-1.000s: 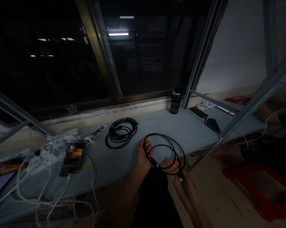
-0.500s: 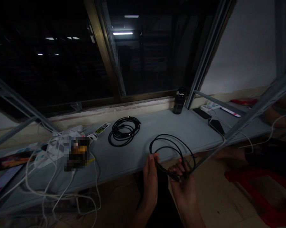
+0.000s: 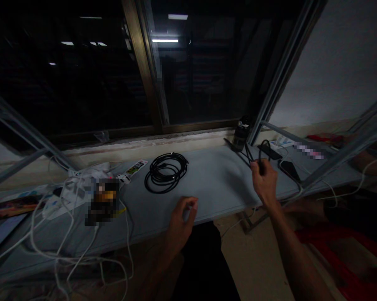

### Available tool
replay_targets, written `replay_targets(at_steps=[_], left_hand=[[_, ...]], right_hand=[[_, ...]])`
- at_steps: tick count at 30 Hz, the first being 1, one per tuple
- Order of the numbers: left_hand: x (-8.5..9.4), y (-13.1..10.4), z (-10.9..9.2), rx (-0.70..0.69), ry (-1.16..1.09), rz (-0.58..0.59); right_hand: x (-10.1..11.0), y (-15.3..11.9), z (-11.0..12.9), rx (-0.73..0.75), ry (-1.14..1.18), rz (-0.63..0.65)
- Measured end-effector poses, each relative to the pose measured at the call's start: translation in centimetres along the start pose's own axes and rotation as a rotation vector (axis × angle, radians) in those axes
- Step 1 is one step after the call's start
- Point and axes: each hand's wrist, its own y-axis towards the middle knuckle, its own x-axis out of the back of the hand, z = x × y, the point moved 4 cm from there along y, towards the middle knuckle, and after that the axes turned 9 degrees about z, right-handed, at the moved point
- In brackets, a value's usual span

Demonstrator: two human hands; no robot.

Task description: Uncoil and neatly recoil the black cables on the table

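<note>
My right hand is closed around a black cable, raised above the right part of the grey shelf. Bent strands stick up from its fist, and one end points left near the dark bottle. At the shelf's front edge is my left hand, its fingers curled and the thumb and forefinger tips together, with nothing visible between them. Beyond it, a second black cable lies in a round coil on the shelf.
Tangled white cords and a white power strip fill the left side, near a lit phone. Dark phones lie at right behind a metal post. A red stool and another person's arm are farther right.
My right hand has carried the black cable up and right, towards the bottle. My left hand has let go of it and moved slightly left. The coil on the shelf stays put.
</note>
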Motion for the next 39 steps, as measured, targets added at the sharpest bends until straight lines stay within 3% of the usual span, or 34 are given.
replay_targets(at_steps=[3,6,9,12,16,19,21,23,27,30,32,35,39], left_hand=[[4.3,3.7,1.2,-0.096,0.203,-0.068],[8.1,7.3,3.3,-0.13,0.386,-0.14],[11.0,10.5,5.4,-0.154,0.565,-0.095],[12.8,12.5,6.9,-0.17,0.666,0.024],[13.8,12.9,7.9,-0.178,0.681,0.08],[13.4,12.1,7.6,-0.192,0.69,0.022],[12.1,11.8,6.6,-0.218,0.698,-0.032],[9.2,12.2,4.9,-0.263,0.667,-0.025],[-0.8,16.7,1.8,-0.301,0.461,0.152],[-9.0,22.5,1.7,-0.12,0.264,0.278],[-13.0,25.9,2.0,-0.059,0.233,0.293],[-16.2,29.0,2.7,-0.037,0.215,0.282],[-17.6,29.9,3.7,-0.016,0.189,0.23]], right_hand=[[-0.3,3.5,-4.0,0.086,-0.619,0.151],[-1.2,4.0,-8.4,0.183,-1.024,0.383],[-1.0,3.4,-10.8,0.291,-1.058,0.441],[-0.6,3.0,-11.4,0.352,-1.024,0.453],[-0.8,2.7,-11.0,0.374,-0.993,0.512],[-1.2,2.4,-10.3,0.378,-1.026,0.519],[-1.6,2.2,-9.8,0.413,-1.037,0.543],[-2.0,2.0,-9.4,0.457,-1.034,0.586],[-2.9,2.0,-9.2,0.491,-1.027,0.651],[-3.3,2.0,-9.1,0.501,-1.007,0.677],[-3.3,1.8,-8.7,0.521,-0.997,0.681],[-2.1,2.0,-8.3,0.526,-1.0,0.58],[2.0,3.6,-10.0,0.37,-1.039,0.204]])
